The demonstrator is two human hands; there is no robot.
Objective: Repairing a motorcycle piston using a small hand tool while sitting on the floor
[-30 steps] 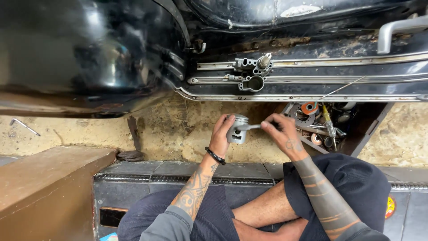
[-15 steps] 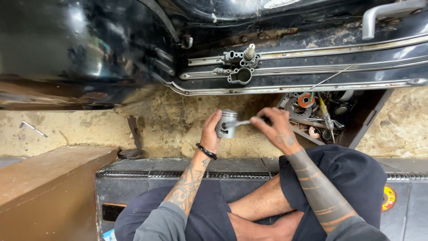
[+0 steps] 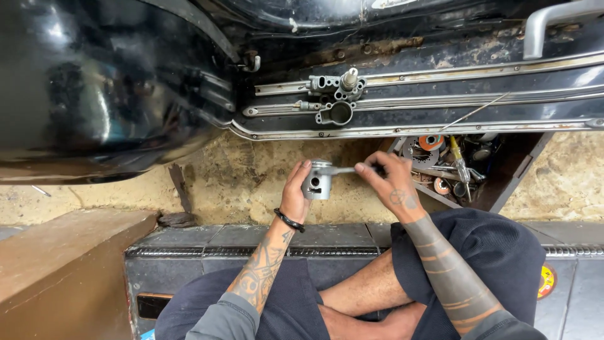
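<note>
My left hand (image 3: 294,196) grips a small grey metal piston (image 3: 317,182) with a hole in its side, held up in front of my crossed legs. My right hand (image 3: 391,182) pinches a thin metal tool (image 3: 343,170) whose tip rests on the piston's top edge. Both forearms are tattooed, and a black band circles my left wrist.
A black vehicle body (image 3: 113,88) with chrome sill strips (image 3: 440,94) lies ahead, metal fittings (image 3: 336,88) resting on the sill. An open box of tools and parts (image 3: 453,167) sits to the right of my right hand. A brown board (image 3: 56,264) lies at my left.
The view has shifted slightly; both hands and the piston sit a little lower and nearer to me. The grip on the piston and the tool is unchanged.
</note>
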